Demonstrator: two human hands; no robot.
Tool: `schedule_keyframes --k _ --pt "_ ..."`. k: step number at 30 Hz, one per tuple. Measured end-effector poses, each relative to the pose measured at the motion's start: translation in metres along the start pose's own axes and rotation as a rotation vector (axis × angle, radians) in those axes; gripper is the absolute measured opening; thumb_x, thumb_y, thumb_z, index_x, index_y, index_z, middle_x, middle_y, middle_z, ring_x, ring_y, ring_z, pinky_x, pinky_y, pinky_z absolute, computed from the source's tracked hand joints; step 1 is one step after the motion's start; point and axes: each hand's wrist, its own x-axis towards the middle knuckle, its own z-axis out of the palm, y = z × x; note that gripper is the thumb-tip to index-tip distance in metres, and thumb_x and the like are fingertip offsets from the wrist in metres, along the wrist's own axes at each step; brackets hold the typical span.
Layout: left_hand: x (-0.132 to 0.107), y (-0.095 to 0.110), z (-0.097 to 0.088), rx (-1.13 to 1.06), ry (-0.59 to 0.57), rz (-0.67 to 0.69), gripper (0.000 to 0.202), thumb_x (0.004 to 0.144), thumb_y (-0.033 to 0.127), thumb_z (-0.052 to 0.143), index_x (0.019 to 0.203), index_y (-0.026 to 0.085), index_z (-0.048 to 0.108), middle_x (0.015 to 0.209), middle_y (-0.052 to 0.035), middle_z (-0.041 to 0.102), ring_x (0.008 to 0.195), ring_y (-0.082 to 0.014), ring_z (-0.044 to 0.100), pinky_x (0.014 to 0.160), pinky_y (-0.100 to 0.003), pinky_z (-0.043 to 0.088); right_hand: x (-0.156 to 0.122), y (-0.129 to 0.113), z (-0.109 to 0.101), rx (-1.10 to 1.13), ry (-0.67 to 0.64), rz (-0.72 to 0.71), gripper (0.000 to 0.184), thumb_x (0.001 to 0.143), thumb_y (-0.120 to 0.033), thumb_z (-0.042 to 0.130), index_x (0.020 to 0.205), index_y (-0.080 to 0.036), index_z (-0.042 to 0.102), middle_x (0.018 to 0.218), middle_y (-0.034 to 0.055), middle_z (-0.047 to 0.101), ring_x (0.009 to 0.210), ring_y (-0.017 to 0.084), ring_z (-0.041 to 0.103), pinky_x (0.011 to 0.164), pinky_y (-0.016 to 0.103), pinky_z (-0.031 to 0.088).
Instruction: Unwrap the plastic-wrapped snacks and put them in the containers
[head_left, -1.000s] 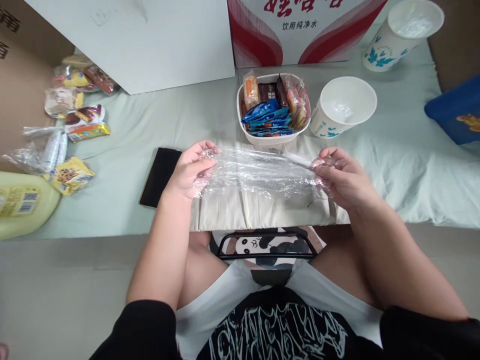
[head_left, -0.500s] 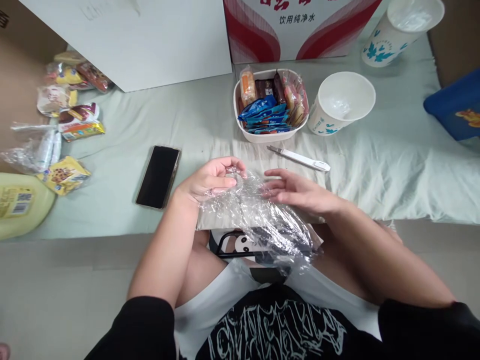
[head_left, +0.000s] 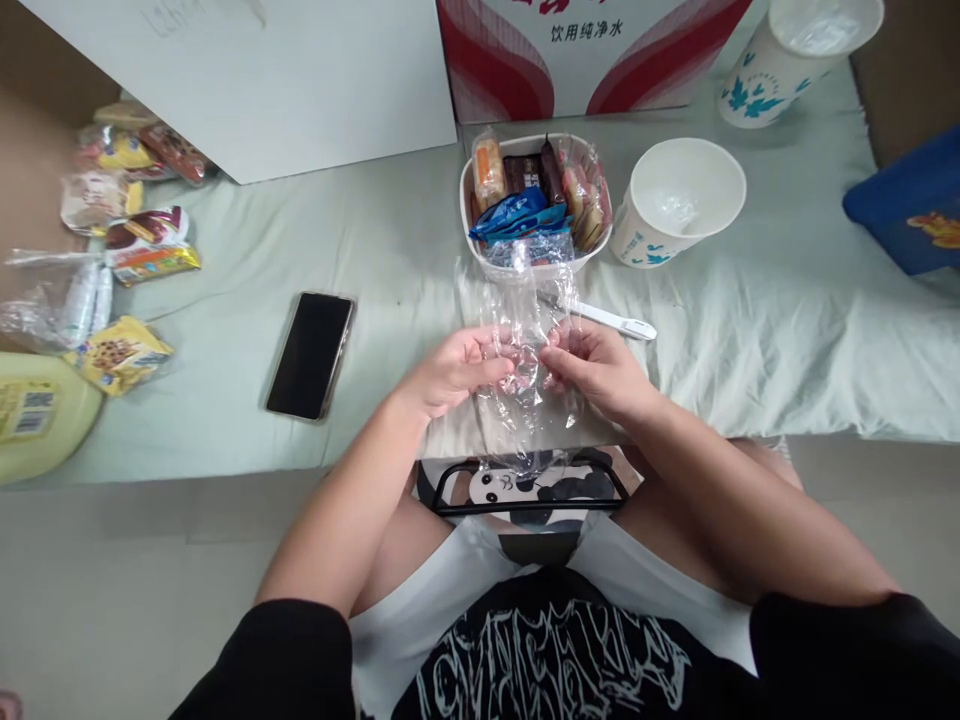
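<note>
A crinkled clear plastic bag [head_left: 525, 410] hangs between my hands at the front edge of the cloth-covered surface. My left hand [head_left: 469, 368] pinches its left side, and my right hand [head_left: 596, 365] grips the right side with thumb and fingers. The bag's upper part reaches over the near rim of a white tub [head_left: 468, 205] of wrapped snacks. Blue packets [head_left: 517, 215] stand in the tub's near half. Just beyond my right hand lies a white utility knife [head_left: 619, 320], its blade end partly behind the plastic.
A phone [head_left: 310, 355] lies to the left. Snack packets [head_left: 120, 355] and a pale yellow jug [head_left: 45, 430] are farther left. Paper cups [head_left: 675, 205] stand right of the tub, a blue container [head_left: 907, 205] at the far right. Boxes [head_left: 337, 90] stand behind.
The plastic bag has risen from over my lap to between my hands, its top now over the tub's near rim. My right hand has closed on it; my left hand has shifted right.
</note>
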Motion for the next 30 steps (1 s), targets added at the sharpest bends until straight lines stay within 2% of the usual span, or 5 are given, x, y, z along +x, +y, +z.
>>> schedule_keyframes --k 6,14,18,23,30 --pt "-0.002 0.0 -0.007 0.046 0.279 0.044 0.013 0.076 0.027 0.072 0.082 0.015 0.07 0.068 -0.0037 0.073 0.053 -0.0117 0.066 0.049 -0.022 0.05 0.0 -0.001 -0.003 -0.122 0.135 -0.015 0.04 0.078 -0.049 0.081 0.084 -0.02 0.055 0.067 -0.0044 0.057 0.046 0.006 0.053 0.043 0.022 0.04" --pt "-0.001 0.003 -0.008 -0.165 0.162 0.05 0.052 0.07 0.046 0.085 0.11 0.017 0.068 0.102 -0.0113 0.08 0.084 -0.024 0.078 0.068 -0.032 0.062 -0.001 -0.003 -0.001 -0.193 0.192 -0.055 0.036 0.08 -0.047 0.078 0.082 -0.022 0.053 0.06 -0.0052 0.054 0.043 0.007 0.051 0.04 0.022 0.034" --pt "0.0 0.007 -0.009 -0.179 0.231 0.013 0.045 0.087 0.059 0.066 0.096 0.016 0.071 0.085 -0.0095 0.077 0.069 -0.0187 0.073 0.055 -0.027 0.057 -0.001 -0.001 -0.002 -0.225 0.173 -0.066 0.028 0.085 -0.04 0.074 0.081 -0.022 0.053 0.053 -0.0075 0.049 0.039 0.006 0.045 0.038 0.022 0.029" --pt "-0.004 0.002 -0.011 0.041 0.2 -0.043 0.03 0.072 0.041 0.089 0.081 0.017 0.073 0.075 -0.0032 0.069 0.057 -0.009 0.061 0.046 -0.019 0.043 -0.003 0.002 -0.001 -0.249 0.122 -0.05 0.025 0.087 -0.038 0.071 0.083 -0.023 0.053 0.052 -0.0074 0.05 0.038 0.007 0.043 0.037 0.022 0.027" --pt "-0.009 0.01 -0.022 0.144 0.311 0.074 0.019 0.078 0.032 0.081 0.077 0.017 0.07 0.06 0.0016 0.054 0.048 -0.0054 0.044 0.043 -0.021 0.026 -0.002 0.002 -0.002 -0.284 0.139 -0.086 0.026 0.084 -0.04 0.074 0.08 -0.022 0.056 0.054 -0.0065 0.05 0.039 0.007 0.044 0.038 0.024 0.029"
